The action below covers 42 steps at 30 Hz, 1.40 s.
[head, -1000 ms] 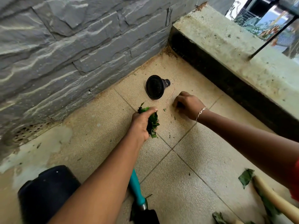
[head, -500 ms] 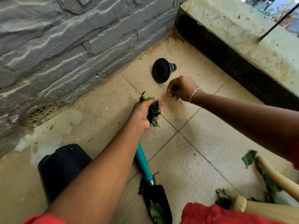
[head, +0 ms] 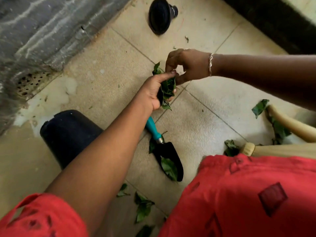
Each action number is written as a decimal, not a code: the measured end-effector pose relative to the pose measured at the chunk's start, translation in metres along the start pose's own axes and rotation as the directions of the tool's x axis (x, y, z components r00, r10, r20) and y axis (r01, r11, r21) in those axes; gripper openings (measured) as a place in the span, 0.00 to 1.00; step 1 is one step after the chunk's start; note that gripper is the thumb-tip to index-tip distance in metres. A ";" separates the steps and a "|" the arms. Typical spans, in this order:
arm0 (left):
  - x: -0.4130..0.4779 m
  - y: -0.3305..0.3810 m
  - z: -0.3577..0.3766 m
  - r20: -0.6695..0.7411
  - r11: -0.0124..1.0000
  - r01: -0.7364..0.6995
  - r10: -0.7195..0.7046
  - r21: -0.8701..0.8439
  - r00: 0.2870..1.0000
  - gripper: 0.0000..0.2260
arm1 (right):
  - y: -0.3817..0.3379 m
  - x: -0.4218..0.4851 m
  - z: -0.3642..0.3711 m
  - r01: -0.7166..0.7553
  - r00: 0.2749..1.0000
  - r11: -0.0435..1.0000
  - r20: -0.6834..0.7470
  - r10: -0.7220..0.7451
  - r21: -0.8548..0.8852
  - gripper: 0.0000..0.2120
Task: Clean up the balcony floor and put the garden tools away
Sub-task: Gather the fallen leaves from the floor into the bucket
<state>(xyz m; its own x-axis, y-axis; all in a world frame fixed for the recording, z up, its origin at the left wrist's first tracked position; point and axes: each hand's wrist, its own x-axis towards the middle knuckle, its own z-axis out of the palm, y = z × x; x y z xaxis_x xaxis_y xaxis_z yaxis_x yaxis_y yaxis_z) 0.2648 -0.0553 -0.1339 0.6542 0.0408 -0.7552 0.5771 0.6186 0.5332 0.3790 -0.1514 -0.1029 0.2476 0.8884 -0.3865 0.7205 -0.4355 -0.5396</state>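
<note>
Your left hand (head: 154,93) is closed around a bunch of leaves (head: 166,88) and holds it just above the floor (head: 213,113), with the thumb pressing on top. Your right hand (head: 186,65) has its fingertips gathered at the top of this bunch and touching it. Whether they pinch a small scrap there, I cannot tell.

I judge the leaves to be very light, soft and a little springy. A loose fist will probably let them slide out, so keep the thumb over them and squeeze gently. More loose leaves (head: 142,207) lie on the floor near your knee. Single ones are best pinched by the edge with the fingertips, because flat ones cling to the tile.

The trowel (head: 169,156) lies on the floor under your left forearm, with some leaves on its dark blade. It looks stiff and not heavy. Take it by the teal handle (head: 152,125) and keep the blade level, or the leaves may fall off. The black pot (head: 68,134) stands just beside your left arm and seems a good place for the bunch.
</note>
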 end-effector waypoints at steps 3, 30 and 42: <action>-0.009 -0.003 -0.004 -0.072 0.987 -0.041 0.053 0.155 0.996 0.04 | -0.003 -0.026 0.014 -0.081 0.997 0.969 0.016 0.079 0.234 0.25; -0.051 -0.028 -0.063 -0.105 0.936 -0.277 0.304 0.215 0.947 0.10 | -0.031 -0.060 0.131 0.841 0.538 0.509 0.174 -0.825 -0.186 0.12; -0.054 -0.024 -0.055 -0.308 0.930 -0.342 0.367 0.133 0.878 0.10 | -0.068 -0.013 0.120 0.672 0.735 0.679 0.151 -0.661 -0.297 0.18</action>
<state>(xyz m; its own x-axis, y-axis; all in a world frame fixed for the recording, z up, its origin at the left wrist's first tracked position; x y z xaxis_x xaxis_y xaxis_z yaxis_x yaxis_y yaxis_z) 0.1888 -0.0292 -0.1263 0.6351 0.5048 -0.5847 0.3778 0.4573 0.8051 0.2491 -0.1503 -0.1509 -0.3922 0.9190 -0.0406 0.8476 0.3439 -0.4042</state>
